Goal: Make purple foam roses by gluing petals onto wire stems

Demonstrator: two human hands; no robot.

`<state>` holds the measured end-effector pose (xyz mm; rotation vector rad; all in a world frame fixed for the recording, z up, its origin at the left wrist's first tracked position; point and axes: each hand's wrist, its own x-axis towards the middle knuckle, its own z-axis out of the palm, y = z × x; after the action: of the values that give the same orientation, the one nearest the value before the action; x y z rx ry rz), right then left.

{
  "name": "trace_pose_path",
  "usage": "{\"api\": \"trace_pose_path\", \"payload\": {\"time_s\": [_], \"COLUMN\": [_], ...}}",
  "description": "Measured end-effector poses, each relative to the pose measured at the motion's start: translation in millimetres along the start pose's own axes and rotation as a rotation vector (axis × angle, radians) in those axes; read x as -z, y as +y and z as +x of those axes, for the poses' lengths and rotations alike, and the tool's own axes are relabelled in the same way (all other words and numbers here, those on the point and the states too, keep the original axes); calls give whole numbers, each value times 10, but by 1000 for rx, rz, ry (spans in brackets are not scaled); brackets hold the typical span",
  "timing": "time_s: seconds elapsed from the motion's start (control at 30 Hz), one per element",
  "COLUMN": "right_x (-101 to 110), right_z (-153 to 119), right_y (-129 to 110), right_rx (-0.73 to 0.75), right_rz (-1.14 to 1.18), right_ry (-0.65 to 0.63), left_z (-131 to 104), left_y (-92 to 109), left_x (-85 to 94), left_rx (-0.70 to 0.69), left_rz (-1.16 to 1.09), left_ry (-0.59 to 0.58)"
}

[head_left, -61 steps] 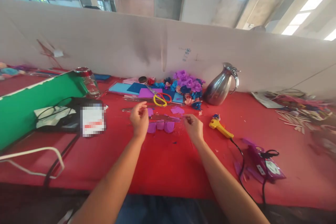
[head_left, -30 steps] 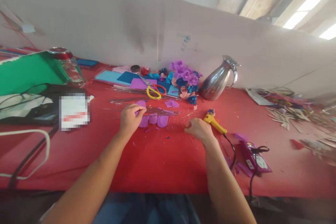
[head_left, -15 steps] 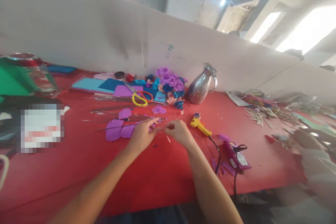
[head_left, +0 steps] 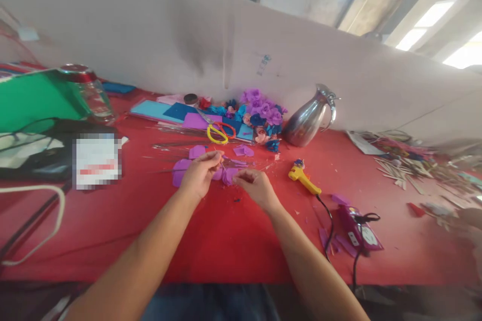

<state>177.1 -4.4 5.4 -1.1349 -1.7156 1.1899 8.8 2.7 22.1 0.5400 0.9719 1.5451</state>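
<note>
My left hand [head_left: 200, 173] is closed in a pinch on a thin wire stem [head_left: 223, 161], which slants down toward a small purple paper petal [head_left: 228, 176]. The fingertips of my right hand [head_left: 258, 186] are closed on the right edge of that petal. Behind and beside my left hand lie more purple paper petals [head_left: 181, 172], flat on the red table. A folded purple paper piece [head_left: 243, 150] rests just beyond my hands. Scissors [head_left: 217, 133] with yellow and red handles lie farther back, near thin wires [head_left: 169, 146].
A yellow glue gun [head_left: 304, 178] lies at right, its cord near a magenta box [head_left: 359, 228]. Finished paper flowers [head_left: 263, 110] and a steel jug [head_left: 311, 115] stand at the back. Sticks [head_left: 395, 170] are piled farther right; a glass jar [head_left: 94, 98] stands left.
My view has shifted left. My right hand now has a purple petal at its fingertips, and my left hand has turned upward, pinching a wire stem.
</note>
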Motion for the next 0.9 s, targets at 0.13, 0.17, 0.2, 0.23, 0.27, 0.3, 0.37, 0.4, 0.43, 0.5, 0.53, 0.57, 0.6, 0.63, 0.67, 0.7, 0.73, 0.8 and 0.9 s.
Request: {"api": "trace_pose_path", "payload": {"time_s": [0.13, 0.17, 0.2, 0.23, 0.27, 0.3, 0.37, 0.4, 0.43, 0.5, 0.53, 0.57, 0.6, 0.63, 0.67, 0.7, 0.73, 0.8, 0.9], "right_x": [15, 5, -12, -35, -63, -91, -143, -162, -173, -174, -165, -150, -132, -112, -90, -69, -50, -18, 6], "right_z": [11, 16, 23, 30, 37, 45, 59, 64, 67, 66, 64, 61, 59, 59, 60, 62, 64, 67, 63], "right_y": [34, 16, -12, -47, -83, -116, -150, -147, -130, -66, -26, 13, 47, 73, 91, 100, 102, 87, 49], "right_rx": [-20, -10, 9, 32, 52, 64, 63, 60, 62, 78, 85, 88, 89, 91, 96, 107, 121, 144, 139], "right_rz": [-308, -445, -584, -711, -816, -893, -968, -973, -961, -900, -857, -811, -767, -727, -694, -665, -641, -601, -535], "right_ry": [57, 72, 72, 59, 39, 19, -7, -12, -12, 0, 13, 30, 52, 78, 106, 137, 168, 228, 295], "left_z": [108, 131, 151, 167, 179, 188, 196, 196, 195, 187, 180, 170, 156, 140, 121, 100, 80, 48, 41], "left_y": [150, 175, 191, 200, 203, 201, 196, 196, 197, 200, 199, 195, 187, 174, 157, 137, 114, 62, -14], "left_x": [145, 177, 203, 222, 234, 241, 245, 246, 246, 247, 245, 240, 232, 219, 202, 183, 162, 124, 100], "left_rx": [-69, -75, -77, -74, -70, -66, -66, -71, -78, -89, -91, -92, -92, -90, -85, -81, -81, -105, -207], "left_rz": [-74, -85, -95, -103, -107, -103, -71, -47, -21, 27, 46, 63, 80, 104, 141, 191, 252, 383, 562], "left_ry": [10, 19, 31, 44, 60, 76, 95, 96, 94, 83, 75, 63, 49, 33, 17, 8, 8, 23, 16]}}
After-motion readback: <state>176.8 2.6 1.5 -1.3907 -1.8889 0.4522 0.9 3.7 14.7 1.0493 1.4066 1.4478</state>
